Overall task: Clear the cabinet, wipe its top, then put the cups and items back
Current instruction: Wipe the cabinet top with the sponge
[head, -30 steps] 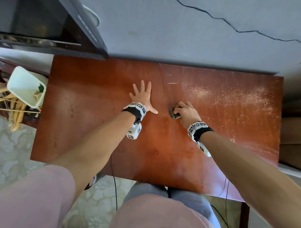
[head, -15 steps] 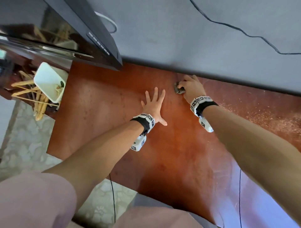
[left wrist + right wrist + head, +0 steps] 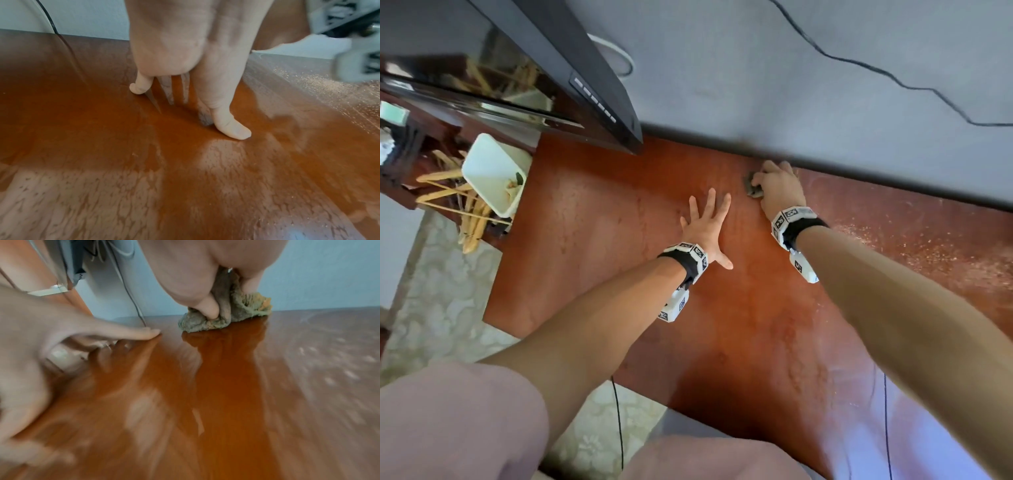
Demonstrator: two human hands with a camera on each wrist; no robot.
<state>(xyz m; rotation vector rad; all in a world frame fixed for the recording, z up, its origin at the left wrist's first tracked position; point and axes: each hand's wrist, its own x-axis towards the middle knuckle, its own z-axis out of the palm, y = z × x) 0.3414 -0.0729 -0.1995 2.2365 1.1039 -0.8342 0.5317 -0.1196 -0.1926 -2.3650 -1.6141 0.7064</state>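
The cabinet's reddish-brown wooden top (image 3: 592, 240) is bare of cups and items. My right hand (image 3: 779, 186) grips a bunched grey-green cloth (image 3: 754, 186) (image 3: 224, 316) and presses it on the wood at the back edge, against the wall. My left hand (image 3: 705, 222) (image 3: 185, 65) lies flat with spread fingers on the top, just left of the cloth. The wood around the hands is darker and glossy (image 3: 226, 369). Pale dust (image 3: 928, 246) covers the right part of the top.
A black TV (image 3: 571, 89) overhangs the top's back left corner. A white bin (image 3: 493, 174) and wooden hangers (image 3: 458, 205) sit beyond the left edge. A black cable (image 3: 859, 65) runs along the grey wall. Patterned floor (image 3: 441, 308) lies at the left.
My right hand has pushed the cloth from the middle of the top away from me to the back edge by the wall. The left hand stays flat in place.
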